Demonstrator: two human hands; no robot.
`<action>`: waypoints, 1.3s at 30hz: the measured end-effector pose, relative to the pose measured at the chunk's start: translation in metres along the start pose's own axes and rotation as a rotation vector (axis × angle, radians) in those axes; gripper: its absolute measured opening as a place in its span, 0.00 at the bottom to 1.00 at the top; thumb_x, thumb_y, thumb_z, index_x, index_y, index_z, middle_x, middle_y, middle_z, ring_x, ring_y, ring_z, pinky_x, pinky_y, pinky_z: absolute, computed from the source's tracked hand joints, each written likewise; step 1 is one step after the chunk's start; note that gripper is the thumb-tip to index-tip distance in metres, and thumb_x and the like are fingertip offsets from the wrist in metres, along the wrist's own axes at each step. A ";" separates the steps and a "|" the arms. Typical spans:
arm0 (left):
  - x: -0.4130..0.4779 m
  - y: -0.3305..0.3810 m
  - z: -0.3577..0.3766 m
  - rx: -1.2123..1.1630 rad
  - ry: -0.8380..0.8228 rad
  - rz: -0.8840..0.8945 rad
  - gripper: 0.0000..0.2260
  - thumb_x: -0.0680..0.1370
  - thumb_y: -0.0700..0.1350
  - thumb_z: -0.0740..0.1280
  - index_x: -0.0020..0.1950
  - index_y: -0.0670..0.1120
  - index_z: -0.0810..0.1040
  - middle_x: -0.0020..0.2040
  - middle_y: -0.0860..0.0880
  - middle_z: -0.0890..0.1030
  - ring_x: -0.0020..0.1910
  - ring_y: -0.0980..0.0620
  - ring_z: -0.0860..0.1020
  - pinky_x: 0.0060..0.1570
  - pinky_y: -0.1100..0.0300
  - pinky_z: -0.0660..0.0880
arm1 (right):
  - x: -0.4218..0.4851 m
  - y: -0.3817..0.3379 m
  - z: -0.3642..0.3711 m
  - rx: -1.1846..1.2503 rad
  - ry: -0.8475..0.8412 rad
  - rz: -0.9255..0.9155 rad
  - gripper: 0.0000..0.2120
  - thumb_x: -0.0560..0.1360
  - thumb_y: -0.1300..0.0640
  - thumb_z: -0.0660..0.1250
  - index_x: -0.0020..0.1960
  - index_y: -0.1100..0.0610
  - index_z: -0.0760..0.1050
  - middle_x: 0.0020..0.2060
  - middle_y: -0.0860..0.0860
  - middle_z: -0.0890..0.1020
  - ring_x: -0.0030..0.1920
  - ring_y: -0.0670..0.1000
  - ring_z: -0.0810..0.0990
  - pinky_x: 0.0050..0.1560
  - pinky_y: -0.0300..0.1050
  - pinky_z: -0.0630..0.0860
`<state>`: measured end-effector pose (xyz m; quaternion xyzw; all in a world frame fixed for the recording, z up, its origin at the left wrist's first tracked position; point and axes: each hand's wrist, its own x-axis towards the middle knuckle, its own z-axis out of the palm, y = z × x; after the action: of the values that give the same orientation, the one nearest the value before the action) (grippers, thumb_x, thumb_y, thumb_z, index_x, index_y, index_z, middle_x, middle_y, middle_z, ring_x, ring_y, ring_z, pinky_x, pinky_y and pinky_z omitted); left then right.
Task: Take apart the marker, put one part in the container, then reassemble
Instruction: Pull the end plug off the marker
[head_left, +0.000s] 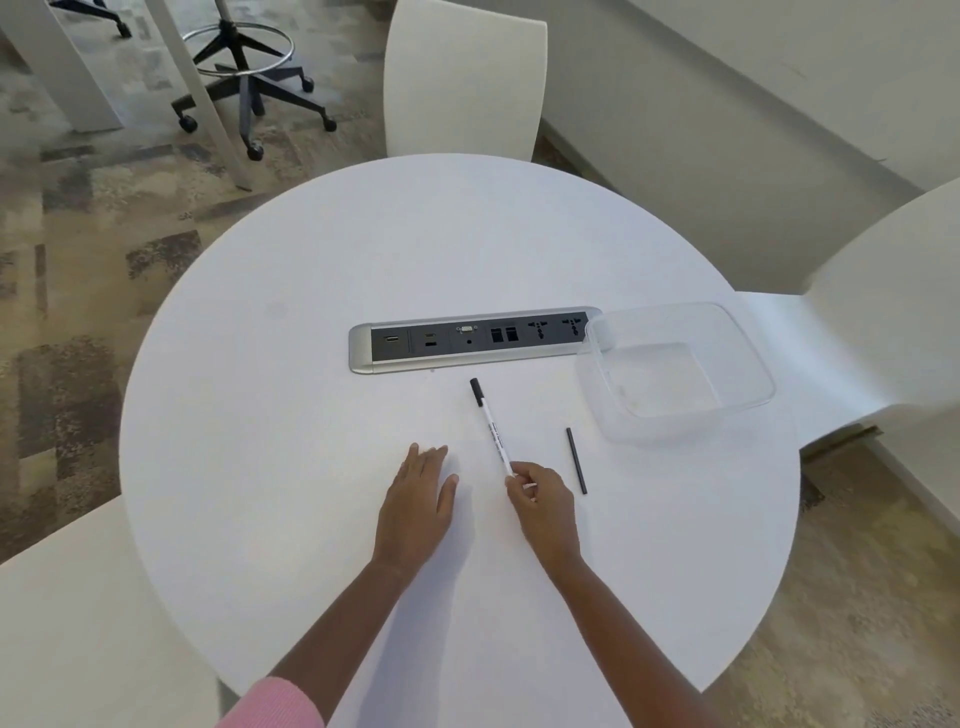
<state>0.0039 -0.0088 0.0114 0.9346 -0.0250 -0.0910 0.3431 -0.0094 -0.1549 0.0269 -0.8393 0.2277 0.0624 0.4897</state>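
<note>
A white marker barrel (492, 428) with a black cap at its far end lies on the round white table (291, 322), pointing away from me. My right hand (540, 499) pinches the barrel's near end between thumb and fingers. A thin black rod (576, 460), the marker's inner part, lies loose on the table just right of that hand. My left hand (418, 499) rests flat on the table, fingers together, holding nothing. A clear plastic container (748, 374) stands at the table's right edge with nothing in it.
A grey power and data socket strip (467, 340) is set into the table's middle, its right end under the container's corner. White chairs stand at the far side (462, 78), right (883, 312) and near left (67, 623). A wheeled stool base (249, 78) is on the carpet.
</note>
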 end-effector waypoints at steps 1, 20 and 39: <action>0.000 0.003 -0.002 -0.093 0.014 -0.028 0.17 0.80 0.46 0.56 0.69 0.46 0.67 0.70 0.48 0.70 0.73 0.51 0.59 0.65 0.57 0.63 | -0.002 -0.002 -0.003 0.089 -0.015 0.035 0.12 0.75 0.60 0.62 0.57 0.59 0.76 0.49 0.54 0.79 0.41 0.47 0.75 0.40 0.32 0.72; 0.011 0.025 -0.028 -1.519 -0.108 -0.391 0.08 0.76 0.34 0.61 0.49 0.43 0.77 0.34 0.51 0.84 0.38 0.53 0.84 0.38 0.63 0.81 | -0.027 -0.033 -0.032 0.419 -0.379 0.258 0.15 0.78 0.52 0.59 0.40 0.59 0.78 0.29 0.50 0.74 0.27 0.45 0.69 0.28 0.32 0.68; 0.000 0.059 -0.030 -1.548 -0.007 -0.328 0.07 0.76 0.33 0.62 0.41 0.42 0.75 0.32 0.49 0.84 0.37 0.53 0.84 0.38 0.64 0.80 | -0.016 -0.041 -0.044 -0.307 -0.201 -0.286 0.14 0.77 0.60 0.58 0.34 0.54 0.71 0.27 0.44 0.70 0.28 0.43 0.67 0.27 0.32 0.65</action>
<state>0.0105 -0.0345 0.0717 0.4216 0.1825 -0.1348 0.8779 -0.0109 -0.1701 0.0877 -0.9172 0.0442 0.1094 0.3806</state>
